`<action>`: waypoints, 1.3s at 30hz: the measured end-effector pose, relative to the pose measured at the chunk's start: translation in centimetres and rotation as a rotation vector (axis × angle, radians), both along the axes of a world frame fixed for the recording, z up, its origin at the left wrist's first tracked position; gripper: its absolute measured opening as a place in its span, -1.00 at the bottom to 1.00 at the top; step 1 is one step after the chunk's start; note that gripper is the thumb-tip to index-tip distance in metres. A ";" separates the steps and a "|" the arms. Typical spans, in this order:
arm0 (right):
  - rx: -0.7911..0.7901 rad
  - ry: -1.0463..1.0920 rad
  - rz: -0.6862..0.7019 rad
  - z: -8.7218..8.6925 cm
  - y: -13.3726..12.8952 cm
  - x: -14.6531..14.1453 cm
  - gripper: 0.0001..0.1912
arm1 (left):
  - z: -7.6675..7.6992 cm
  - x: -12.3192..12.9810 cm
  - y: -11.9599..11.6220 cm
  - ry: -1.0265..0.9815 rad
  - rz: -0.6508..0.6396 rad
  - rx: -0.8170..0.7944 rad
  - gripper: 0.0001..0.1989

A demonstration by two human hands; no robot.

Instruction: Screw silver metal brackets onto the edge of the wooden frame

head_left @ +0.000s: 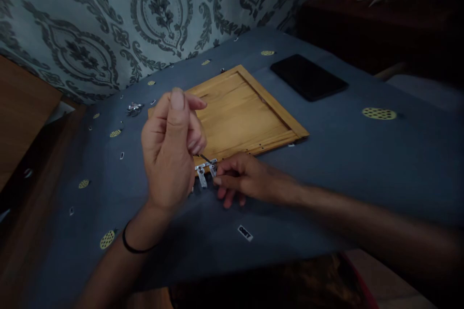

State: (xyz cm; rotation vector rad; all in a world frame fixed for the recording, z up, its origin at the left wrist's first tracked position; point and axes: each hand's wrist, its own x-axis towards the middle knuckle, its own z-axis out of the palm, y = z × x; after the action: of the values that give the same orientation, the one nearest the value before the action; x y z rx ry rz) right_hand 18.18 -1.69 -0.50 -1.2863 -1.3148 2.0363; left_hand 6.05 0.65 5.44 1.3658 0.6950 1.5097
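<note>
A wooden panel (232, 111), like a small cabinet door with a raised frame, lies on the blue cloth. At its near edge sits a metal hinge (201, 176) with arms jutting toward me. My left hand (172, 140) is raised above the panel's near left corner, fingers curled and thumb up. From beneath it a thin dark shaft (206, 158), like a screwdriver's, slants down to the hinge; any handle is hidden in the fist. My right hand (244, 178) pinches the hinge's right arm between thumb and forefinger, its other fingers curled below.
A black phone or tablet (308, 77) lies right of the panel. Several small shiny metal parts (134, 108) are heaped at the left. The cloth-covered table (326, 154) meets a patterned curtain or wall (159, 9) behind. Wooden furniture (25, 111) stands at the left.
</note>
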 end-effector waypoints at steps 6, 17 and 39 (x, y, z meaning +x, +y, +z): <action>-0.005 -0.011 0.008 0.2 0.1 0.0 -0.70 | -0.3 0.1 -0.1 0.037 0.002 0.020 -0.66; 0.003 -0.011 0.005 0.1 0.1 0.0 -0.70 | -0.4 -0.1 -0.1 0.074 -0.014 0.032 -0.68; 0.014 0.012 0.005 0.0 0.0 0.1 -0.70 | 0.0 -0.4 1.2 0.147 -0.359 -0.059 -0.92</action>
State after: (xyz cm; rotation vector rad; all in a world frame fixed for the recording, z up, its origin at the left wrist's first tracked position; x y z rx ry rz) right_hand 18.29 -1.72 -0.50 -1.2648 -1.3255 2.0313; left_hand 5.67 1.85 5.49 1.4772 0.5448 1.1065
